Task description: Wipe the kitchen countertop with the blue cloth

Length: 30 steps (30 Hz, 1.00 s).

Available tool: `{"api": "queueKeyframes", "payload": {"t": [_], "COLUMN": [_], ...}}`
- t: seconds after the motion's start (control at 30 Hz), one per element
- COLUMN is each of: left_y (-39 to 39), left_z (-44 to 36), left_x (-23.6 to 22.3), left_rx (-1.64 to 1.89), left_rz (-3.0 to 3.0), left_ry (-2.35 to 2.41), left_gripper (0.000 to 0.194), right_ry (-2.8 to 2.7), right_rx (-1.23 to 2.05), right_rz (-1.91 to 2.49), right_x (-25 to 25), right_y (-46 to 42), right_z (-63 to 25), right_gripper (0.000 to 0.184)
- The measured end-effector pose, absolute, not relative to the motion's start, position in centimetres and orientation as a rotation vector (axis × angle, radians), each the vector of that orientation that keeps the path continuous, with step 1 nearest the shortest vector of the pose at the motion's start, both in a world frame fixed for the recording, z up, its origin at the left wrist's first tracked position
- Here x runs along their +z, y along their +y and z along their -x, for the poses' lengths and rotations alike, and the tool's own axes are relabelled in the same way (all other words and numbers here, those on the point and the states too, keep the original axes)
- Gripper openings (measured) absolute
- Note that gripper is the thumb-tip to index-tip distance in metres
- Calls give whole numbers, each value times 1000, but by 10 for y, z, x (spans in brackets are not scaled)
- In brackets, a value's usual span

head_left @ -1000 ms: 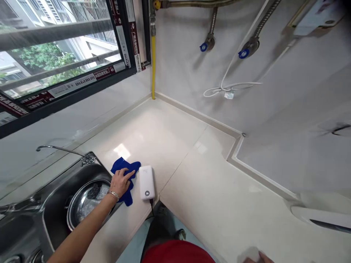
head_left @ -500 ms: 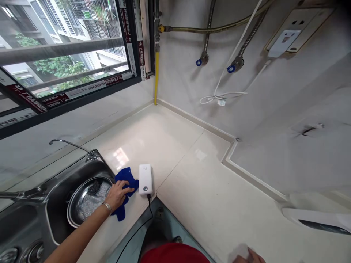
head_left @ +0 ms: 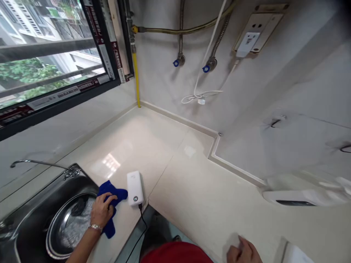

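My left hand (head_left: 101, 211) presses down on a blue cloth (head_left: 113, 193) lying on the cream countertop (head_left: 192, 190) at the sink's right rim, fingers curled over the cloth. A white power bank (head_left: 135, 188) with a black cable lies just right of the cloth. My right hand (head_left: 242, 251) rests at the bottom edge on the countertop, fingers bent over something pale and blurred that I cannot make out.
A steel sink (head_left: 35, 208) with a round metal bowl (head_left: 68, 226) and a tap (head_left: 38, 164) sits at the left under a window. Pipes with blue valves (head_left: 206, 68), a white cord and a wall socket (head_left: 251, 33) are on the back wall. A white object (head_left: 301, 195) lies at the right.
My left hand has drawn the blue cloth back toward the sink's rim and bunched it. The view has swung right, and my right hand shows more at the bottom.
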<state>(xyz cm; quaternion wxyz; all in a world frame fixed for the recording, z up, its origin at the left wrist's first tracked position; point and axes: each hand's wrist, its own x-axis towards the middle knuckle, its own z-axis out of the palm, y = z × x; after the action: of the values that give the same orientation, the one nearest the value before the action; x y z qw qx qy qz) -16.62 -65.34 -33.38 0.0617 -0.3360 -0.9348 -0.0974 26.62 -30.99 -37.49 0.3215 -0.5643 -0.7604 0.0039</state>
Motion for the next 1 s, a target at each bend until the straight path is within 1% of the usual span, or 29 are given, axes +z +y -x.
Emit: {"api": "queueKeyframes", "payload": {"t": [0.13, 0.2, 0.4, 0.57, 0.7, 0.83, 1.0], "left_y": [-626, -611, -556, -481, -401, -335, -306], "left_z": [221, 252, 337, 384, 386, 354, 302], "left_x": [-318, -309, -300, -302, -299, -298, -308], "left_rx": [-69, -24, -72, -192, -294, -377, -410], "left_rz": [799, 681, 451, 464, 573, 791, 970], "left_ry": [-2928, -2973, -3022, -3020, -3011, -3008, -2952], "left_gripper": [38, 38, 42, 45, 45, 46, 49], "right_ry": [-2014, -2018, -2086, -2114, -2103, -2082, -2059], "right_rx": [-122, -139, -109, -108, -79, -36, 18], "right_rz": [1599, 1621, 1633, 1651, 1691, 1704, 1679], "right_x": [-371, -369, -371, -378, -376, -371, -370], "right_y": [-309, -308, -305, -300, -299, -298, -297], "right_z": [-263, -261, -260, -263, -260, -258, -260], "right_gripper": [46, 41, 39, 40, 39, 40, 39]}}
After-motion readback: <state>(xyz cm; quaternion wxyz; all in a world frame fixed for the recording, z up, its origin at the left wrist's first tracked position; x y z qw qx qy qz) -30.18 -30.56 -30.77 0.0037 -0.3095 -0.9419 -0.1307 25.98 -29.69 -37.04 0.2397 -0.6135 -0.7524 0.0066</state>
